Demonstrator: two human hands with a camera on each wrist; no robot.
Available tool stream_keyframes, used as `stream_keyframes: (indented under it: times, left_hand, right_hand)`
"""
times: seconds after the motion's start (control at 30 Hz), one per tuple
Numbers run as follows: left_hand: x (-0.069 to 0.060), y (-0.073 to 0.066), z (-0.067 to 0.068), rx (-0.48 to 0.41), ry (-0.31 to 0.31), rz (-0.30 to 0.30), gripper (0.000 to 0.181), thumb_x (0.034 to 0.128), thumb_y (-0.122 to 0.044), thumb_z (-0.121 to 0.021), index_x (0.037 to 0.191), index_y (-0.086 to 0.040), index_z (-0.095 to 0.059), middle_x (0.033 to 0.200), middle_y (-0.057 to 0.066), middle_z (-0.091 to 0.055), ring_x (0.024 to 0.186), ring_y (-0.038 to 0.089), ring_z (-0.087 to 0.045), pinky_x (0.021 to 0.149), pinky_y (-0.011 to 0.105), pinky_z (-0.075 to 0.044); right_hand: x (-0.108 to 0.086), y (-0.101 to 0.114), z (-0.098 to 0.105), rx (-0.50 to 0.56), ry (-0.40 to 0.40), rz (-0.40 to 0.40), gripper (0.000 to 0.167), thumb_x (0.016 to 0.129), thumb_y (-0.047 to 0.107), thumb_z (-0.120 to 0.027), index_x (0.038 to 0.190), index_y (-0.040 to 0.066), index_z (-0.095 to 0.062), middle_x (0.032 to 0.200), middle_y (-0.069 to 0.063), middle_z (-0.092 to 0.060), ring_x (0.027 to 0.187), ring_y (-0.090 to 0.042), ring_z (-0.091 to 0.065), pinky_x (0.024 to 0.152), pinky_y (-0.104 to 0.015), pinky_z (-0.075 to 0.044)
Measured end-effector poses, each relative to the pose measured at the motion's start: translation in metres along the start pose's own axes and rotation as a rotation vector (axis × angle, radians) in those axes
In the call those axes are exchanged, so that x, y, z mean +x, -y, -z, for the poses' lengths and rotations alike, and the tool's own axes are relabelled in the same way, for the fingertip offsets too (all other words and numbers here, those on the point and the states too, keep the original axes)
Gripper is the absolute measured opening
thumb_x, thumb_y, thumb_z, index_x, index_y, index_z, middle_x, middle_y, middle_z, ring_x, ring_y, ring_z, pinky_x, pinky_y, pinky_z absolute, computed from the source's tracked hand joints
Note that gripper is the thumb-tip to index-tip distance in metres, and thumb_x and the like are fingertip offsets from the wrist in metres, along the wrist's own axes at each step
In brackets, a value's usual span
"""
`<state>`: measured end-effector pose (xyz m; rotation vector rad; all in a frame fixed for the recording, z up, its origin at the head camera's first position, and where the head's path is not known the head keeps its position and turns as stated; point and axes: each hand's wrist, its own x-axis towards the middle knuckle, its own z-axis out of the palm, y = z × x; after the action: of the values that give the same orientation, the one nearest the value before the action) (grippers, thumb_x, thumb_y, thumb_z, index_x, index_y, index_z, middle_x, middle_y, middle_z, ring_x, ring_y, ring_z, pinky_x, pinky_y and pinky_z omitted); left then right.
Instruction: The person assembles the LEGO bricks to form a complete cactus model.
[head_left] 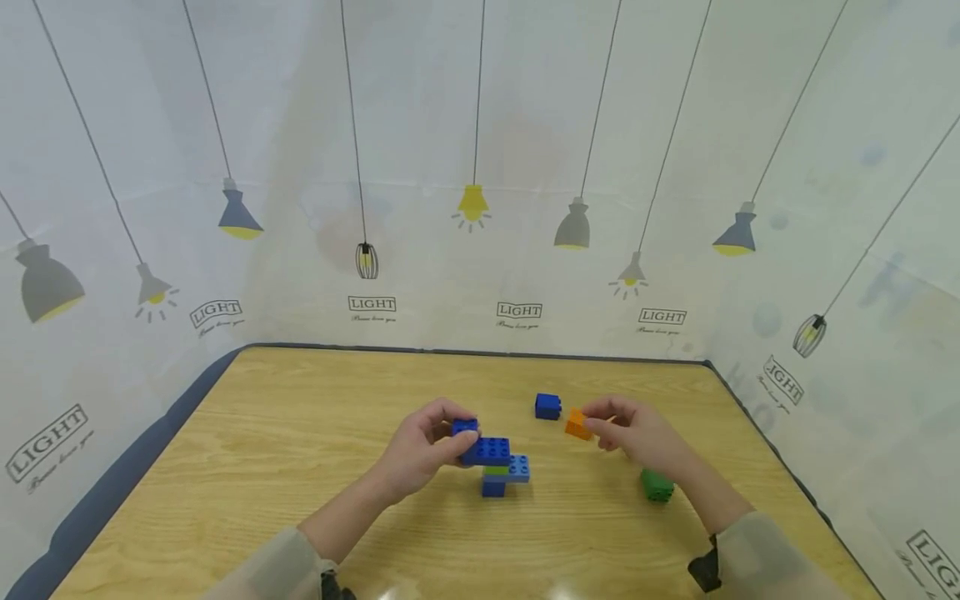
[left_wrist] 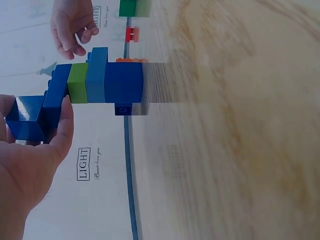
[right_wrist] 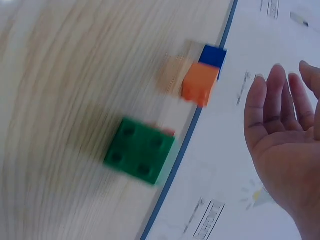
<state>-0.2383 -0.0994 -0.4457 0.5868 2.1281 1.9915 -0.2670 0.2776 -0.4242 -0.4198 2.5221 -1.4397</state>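
My left hand [head_left: 420, 446] grips the top end of a building-block stack, with thumb and fingers around the small blue brick [left_wrist: 25, 120] and against the long blue brick [head_left: 489, 451] below it. Under that come a lime green brick [left_wrist: 77, 82], a light blue brick [head_left: 519, 469] and a blue base brick [left_wrist: 124, 82] standing on the table. My right hand [head_left: 637, 429] hovers with relaxed fingers. In the head view it overlaps the orange brick [head_left: 577, 425], but the right wrist view shows the hand [right_wrist: 285, 125] apart from it, holding nothing.
A separate blue brick [head_left: 547, 407] lies behind the stack, left of the orange one. A green brick [head_left: 657, 486] sits by the right forearm. The left wrist view also shows a small red brick [left_wrist: 132, 34]. Wooden tabletop [head_left: 300, 417] extends to a printed cloth wall [head_left: 420, 275].
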Motion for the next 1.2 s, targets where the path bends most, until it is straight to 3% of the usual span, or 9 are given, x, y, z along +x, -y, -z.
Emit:
stream_keyframes:
  times: [0.23,0.4,0.63,1.0,1.2]
  left_hand:
    - [-0.001,-0.001,0.000,0.015,-0.001,0.007,0.033,0.1077,-0.017,-0.072,0.135,0.001,-0.064,0.124,0.016,-0.064,0.110,0.023,-0.069,0.085,0.034,-0.069]
    - [-0.001,-0.001,0.001,0.011,-0.002,0.015,0.034,0.1075,-0.017,-0.072,0.136,0.000,-0.064,0.124,0.015,-0.065,0.110,0.022,-0.070,0.085,0.034,-0.069]
    - [0.000,-0.001,0.001,0.014,0.000,0.009,0.034,0.1078,-0.017,-0.072,0.136,0.001,-0.064,0.123,0.016,-0.064,0.109,0.023,-0.069,0.085,0.034,-0.069]
    - [-0.001,-0.003,0.000,0.030,-0.002,0.014,0.034,0.1076,-0.019,-0.073,0.136,-0.001,-0.065,0.122,0.014,-0.065,0.108,0.023,-0.069,0.084,0.033,-0.068]
    - [-0.001,-0.004,0.001,0.029,0.004,0.017,0.032,0.1077,-0.020,-0.073,0.135,-0.003,-0.066,0.121,0.014,-0.064,0.107,0.023,-0.068,0.085,0.032,-0.068]
  right_hand:
    - [-0.006,-0.025,0.039,-0.151,-0.101,-0.017,0.039,0.110,0.036,-0.069,0.136,0.008,-0.069,0.128,-0.021,-0.071,0.101,-0.024,-0.067,0.084,-0.036,-0.063]
    - [-0.009,-0.037,0.056,-0.189,-0.103,-0.025,0.038,0.110,0.030,-0.069,0.138,0.005,-0.068,0.132,-0.017,-0.072,0.105,-0.021,-0.069,0.086,-0.036,-0.064]
    - [-0.008,-0.059,0.067,-0.250,-0.055,-0.058,0.032,0.108,0.019,-0.071,0.135,0.003,-0.071,0.133,-0.022,-0.071,0.105,-0.029,-0.071,0.085,-0.040,-0.062]
    - [-0.004,-0.078,0.072,-0.309,0.092,-0.107,0.027,0.105,0.023,-0.074,0.130,0.014,-0.079,0.131,-0.011,-0.075,0.108,-0.023,-0.066,0.090,-0.039,-0.054]
    - [-0.004,-0.079,0.072,-0.336,0.113,-0.149,0.036,0.102,0.029,-0.079,0.135,0.016,-0.078,0.133,-0.010,-0.075,0.113,-0.026,-0.067,0.095,-0.045,-0.055]
